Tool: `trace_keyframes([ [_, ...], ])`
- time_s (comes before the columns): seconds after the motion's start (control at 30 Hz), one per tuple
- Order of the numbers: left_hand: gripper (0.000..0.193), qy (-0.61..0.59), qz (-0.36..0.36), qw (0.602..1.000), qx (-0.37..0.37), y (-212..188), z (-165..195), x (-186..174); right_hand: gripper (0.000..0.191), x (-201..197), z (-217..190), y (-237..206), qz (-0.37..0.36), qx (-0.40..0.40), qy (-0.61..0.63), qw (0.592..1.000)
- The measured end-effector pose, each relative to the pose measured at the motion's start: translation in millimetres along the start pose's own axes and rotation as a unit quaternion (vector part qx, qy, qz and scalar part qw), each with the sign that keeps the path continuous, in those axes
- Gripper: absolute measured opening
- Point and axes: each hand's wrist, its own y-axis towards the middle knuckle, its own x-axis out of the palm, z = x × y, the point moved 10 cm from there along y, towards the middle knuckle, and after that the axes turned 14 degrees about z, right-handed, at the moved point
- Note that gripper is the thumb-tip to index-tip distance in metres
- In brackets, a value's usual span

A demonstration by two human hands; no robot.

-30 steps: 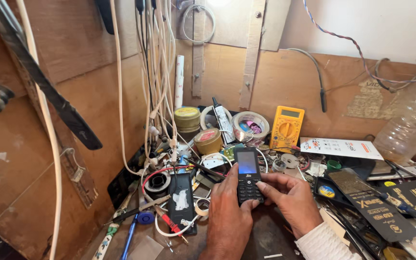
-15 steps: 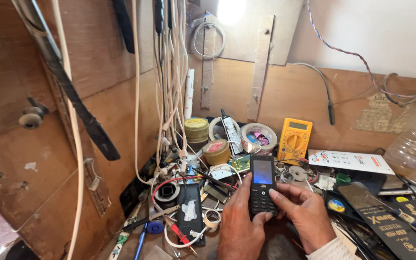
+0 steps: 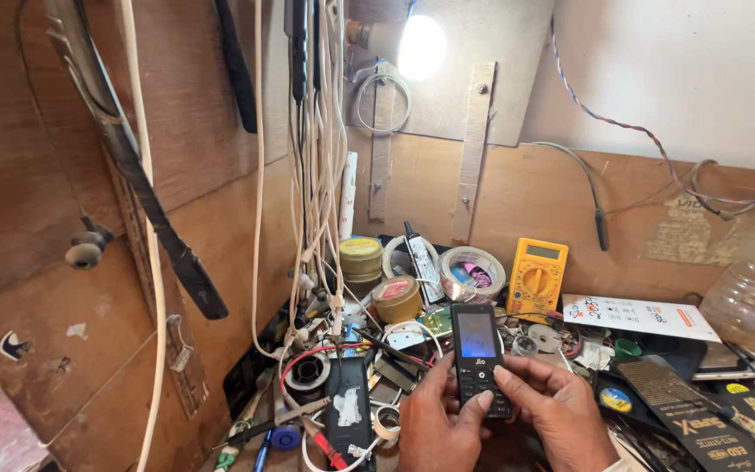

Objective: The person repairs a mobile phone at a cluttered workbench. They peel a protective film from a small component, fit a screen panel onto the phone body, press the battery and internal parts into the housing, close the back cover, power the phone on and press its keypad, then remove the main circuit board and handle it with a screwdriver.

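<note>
The left hand [image 3: 434,424] wraps the lower half of a black keypad phone [image 3: 477,357] from its left edge, fingers closed round the body, while the right hand [image 3: 552,411] comes in from the right with its fingertips [image 3: 502,374] lying on the keypad. The phone stands nearly upright between the two hands, its long axis running up and away from the palms, its lit screen uppermost. Both hands touch it; just behind lie a yellow multimeter [image 3: 536,277] and tape rolls [image 3: 396,299] on the cluttered bench [image 3: 657,367].
</note>
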Motion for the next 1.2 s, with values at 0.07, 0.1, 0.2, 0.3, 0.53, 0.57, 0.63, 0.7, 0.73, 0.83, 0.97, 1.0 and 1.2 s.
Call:
trace_keyframes([
  [0.07,0.061,-0.067,-0.005,0.997,-0.026,2.9,-4.3,3.6,0.033,-0.6,-3.1,0.9,0.004,-0.021,-0.004,1.000],
  [0.1,0.061,-0.100,-0.006,0.994,-0.038,3.6,-5.2,4.9,0.033,-1.2,-8.5,0.9,0.012,-0.051,-0.014,0.999],
  [0.2,0.059,-0.117,0.035,0.992,-0.037,5.5,0.6,-0.8,0.033,-5.0,-23.3,1.2,0.034,-0.103,-0.053,0.993],
  [0.3,0.054,-0.164,0.048,0.985,-0.021,7.7,18.3,-6.1,0.034,-11.0,-34.2,-1.1,0.066,-0.119,-0.098,0.986],
  [0.53,0.030,-0.044,0.162,0.986,0.023,48.3,53.9,-44.9,0.034,-12.7,-70.4,-34.4,0.095,-0.271,-0.195,0.938],
  [0.57,0.028,-0.021,0.187,0.982,0.016,60.8,56.0,-51.1,0.033,-12.2,-72.5,-35.8,0.097,-0.272,-0.202,0.936],
  [0.63,0.026,-0.024,0.202,0.979,0.001,77.9,53.6,-55.4,0.030,-14.5,-75.5,-39.4,0.104,-0.270,-0.219,0.932],
  [0.7,0.026,-0.073,0.189,0.979,-0.012,92.2,47.3,-57.4,0.030,-19.8,-80.9,-43.8,0.117,-0.280,-0.217,0.928],
  [0.73,0.027,-0.063,0.201,0.977,-0.031,97.7,40.5,-62.4,0.029,-21.5,-85.2,-44.3,0.121,-0.287,-0.216,0.925],
  [0.83,0.028,-0.036,0.227,0.969,-0.089,107.7,16.9,-73.5,0.029,-29.5,-92.8,-48.1,0.145,-0.302,-0.191,0.923],
  [0.97,0.028,-0.039,0.239,0.963,-0.120,114.9,-1.0,-78.5,0.029,-32.0,-96.8,-47.7,0.149,-0.303,-0.197,0.920],
  [1.0,0.027,-0.043,0.239,0.962,-0.122,115.2,-3.3,-77.7,0.029,-32.5,-96.3,-47.4,0.147,-0.298,-0.197,0.922],
  [1.2,0.037,0.028,0.231,0.968,-0.093,110.0,10.5,-79.0,0.029,-30.5,-99.4,-50.3,0.142,-0.312,-0.193,0.919],
])
